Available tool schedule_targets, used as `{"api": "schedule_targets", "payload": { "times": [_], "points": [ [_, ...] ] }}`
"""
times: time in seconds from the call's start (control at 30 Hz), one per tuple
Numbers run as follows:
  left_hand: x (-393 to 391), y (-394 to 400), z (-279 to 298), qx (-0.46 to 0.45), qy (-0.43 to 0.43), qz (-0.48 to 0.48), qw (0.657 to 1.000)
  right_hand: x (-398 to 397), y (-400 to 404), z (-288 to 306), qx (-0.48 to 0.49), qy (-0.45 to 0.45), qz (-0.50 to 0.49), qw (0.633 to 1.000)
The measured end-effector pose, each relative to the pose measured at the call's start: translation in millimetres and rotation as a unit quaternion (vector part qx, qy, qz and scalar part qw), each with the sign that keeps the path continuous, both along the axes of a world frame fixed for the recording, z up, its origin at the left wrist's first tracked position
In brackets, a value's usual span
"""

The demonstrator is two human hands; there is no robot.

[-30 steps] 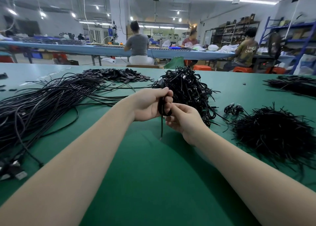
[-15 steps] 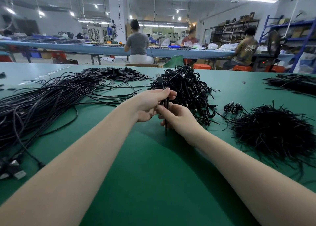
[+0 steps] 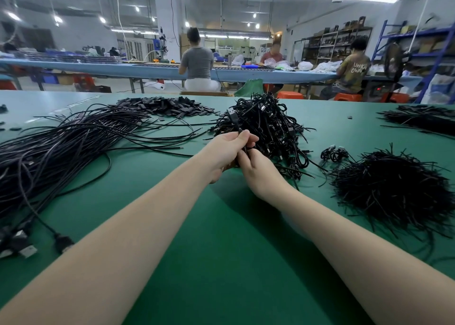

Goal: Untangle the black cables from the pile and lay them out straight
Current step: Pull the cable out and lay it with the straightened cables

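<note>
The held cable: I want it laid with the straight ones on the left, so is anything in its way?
Nothing visible. Both hands grip the cable before the tangled pile; bare green table lies between them and the straightened cables.

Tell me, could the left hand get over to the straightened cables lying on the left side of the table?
Probably yes. The left hand is busy gripping a cable with the right hand, but only bare green table lies between it and the straightened cables.
</note>
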State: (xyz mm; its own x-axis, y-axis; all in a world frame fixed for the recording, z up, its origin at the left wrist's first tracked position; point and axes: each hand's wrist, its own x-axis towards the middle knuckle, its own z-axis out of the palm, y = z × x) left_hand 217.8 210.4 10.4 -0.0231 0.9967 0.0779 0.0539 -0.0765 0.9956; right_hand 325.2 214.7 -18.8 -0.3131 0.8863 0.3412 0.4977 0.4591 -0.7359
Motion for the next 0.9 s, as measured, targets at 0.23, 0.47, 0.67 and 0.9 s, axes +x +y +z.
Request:
{"api": "schedule_targets", "payload": {
  "times": [0.23,0.47,0.67,0.9],
  "points": [
    [1.1,0.7,-8.3,-0.015,0.006,0.009,1.000,2.9,-1.4,-4.4,0.084,-0.250,-0.059,0.963],
    [-4.4,3.8,-18.5,0.083,0.139,0.073,0.984,13.0,3.9,7.3,0.062,-0.292,-0.115,0.947],
    [-33.0,5.6,-33.3,0.328,0.656,0.133,0.666,24.6,11.9,28.7,-0.007,-0.396,-0.011,0.918],
    [-8.5,-1.9,-34.2,0.358,0.691,0.115,0.617,45.7,7.4,55.9,0.083,-0.530,0.051,0.842]
  ]
}}
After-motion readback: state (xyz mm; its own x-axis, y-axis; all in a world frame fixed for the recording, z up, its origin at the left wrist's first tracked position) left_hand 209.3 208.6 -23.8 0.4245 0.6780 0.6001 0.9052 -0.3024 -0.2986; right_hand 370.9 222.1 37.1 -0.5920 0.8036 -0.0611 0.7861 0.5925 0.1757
